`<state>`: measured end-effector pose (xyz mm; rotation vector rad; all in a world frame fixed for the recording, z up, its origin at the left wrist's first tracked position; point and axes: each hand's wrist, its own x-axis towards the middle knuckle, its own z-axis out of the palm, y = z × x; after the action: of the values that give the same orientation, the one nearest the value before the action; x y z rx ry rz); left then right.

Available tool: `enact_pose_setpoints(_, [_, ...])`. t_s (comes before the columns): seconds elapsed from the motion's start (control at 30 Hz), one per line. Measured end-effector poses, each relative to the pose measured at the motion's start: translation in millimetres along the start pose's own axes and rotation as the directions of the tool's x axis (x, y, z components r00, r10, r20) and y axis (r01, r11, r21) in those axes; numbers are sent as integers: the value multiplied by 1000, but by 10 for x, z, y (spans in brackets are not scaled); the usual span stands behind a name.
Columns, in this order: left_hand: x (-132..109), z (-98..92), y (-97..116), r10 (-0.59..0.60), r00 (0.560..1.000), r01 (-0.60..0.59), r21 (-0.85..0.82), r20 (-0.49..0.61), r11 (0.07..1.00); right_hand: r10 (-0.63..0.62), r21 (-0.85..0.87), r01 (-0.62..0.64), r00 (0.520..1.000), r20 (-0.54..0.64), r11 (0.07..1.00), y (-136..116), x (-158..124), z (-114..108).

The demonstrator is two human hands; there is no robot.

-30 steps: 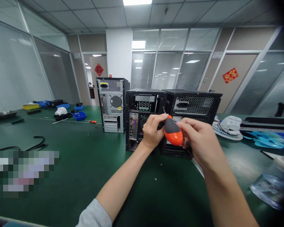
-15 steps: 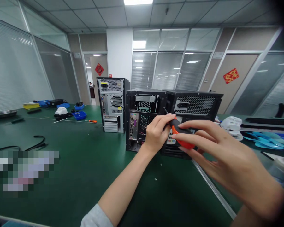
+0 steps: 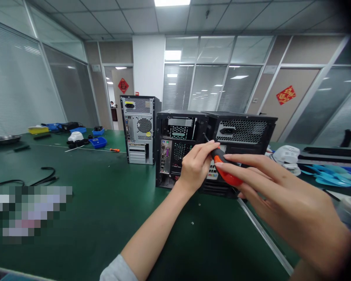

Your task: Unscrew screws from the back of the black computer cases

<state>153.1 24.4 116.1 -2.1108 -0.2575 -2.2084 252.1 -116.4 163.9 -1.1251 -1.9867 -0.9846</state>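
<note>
A screwdriver (image 3: 228,175) with an orange and black handle slants up to the left, its thin shaft reaching the rear right edge of the black computer case (image 3: 179,134). My right hand (image 3: 276,179) grips the handle between thumb and fingertips. Closed around the front of the handle and shaft, my left hand (image 3: 196,160) covers part of the case's lower rear. The screwdriver's tip is too small to make out clearly. A second black case (image 3: 244,130) with a honeycomb grille stands directly to the right, partly behind my hands.
Farther left stands a silver-backed computer tower (image 3: 139,128). Another screwdriver (image 3: 114,150), a blue tray (image 3: 98,142) and black cables (image 3: 45,177) lie on the green table (image 3: 111,203). Small bits rest near me. Light-blue pieces (image 3: 324,173) and a white object (image 3: 286,154) are at right.
My right hand's fingers have shifted slightly round the handle, which has turned a little. My left hand stays at the shaft end with hardly any movement.
</note>
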Motion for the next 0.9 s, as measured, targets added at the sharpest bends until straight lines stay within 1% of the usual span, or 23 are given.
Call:
enact_pose_setpoints(0.1, [-5,19,-22,29,1000,-29,2,2,1000,-39,-37,38,999,-17,999,-14,29,-18])
enact_pose_setpoints(0.2, [-18,58,-64,75,997,-75,-9,-24,997,-49,-21,49,999,-14,999,-15,46,-25])
enact_pose_setpoints(0.33, [-76,107,-157,66,993,-59,75,-93,995,-41,-31,40,999,-25,999,-17,45,-10])
enact_pose_setpoints(0.4, [-122,119,-210,93,987,-79,109,-128,991,-22,-36,20,999,-38,999,-28,38,8])
enact_pose_setpoints(0.47, [-170,127,-256,113,984,-103,82,-135,991,-4,-37,3,999,-47,999,-45,29,32])
enact_pose_setpoints(0.53, [-212,134,-287,92,989,-89,28,-115,996,8,-34,-10,999,-49,999,-63,24,59])
enact_pose_setpoints(0.7, [-246,141,-307,-43,999,42,-12,-21,999,7,-12,-8,998,-61,1000,-90,38,113])
enact_pose_setpoints(0.8, [-233,139,-288,-103,989,115,-107,106,988,12,-8,-12,998,-69,1000,-91,42,122])
enact_pose_setpoints(0.83, [-230,141,-271,-151,975,178,-161,164,971,15,-5,-15,997,-70,1000,-91,40,123])
enact_pose_setpoints(0.87, [-228,145,-246,-223,949,272,-223,223,936,22,-1,-22,998,-64,1000,-91,35,124])
enact_pose_setpoints(0.9, [-227,153,-213,-319,905,396,-284,280,873,33,4,-33,998,-57,999,-91,30,126])
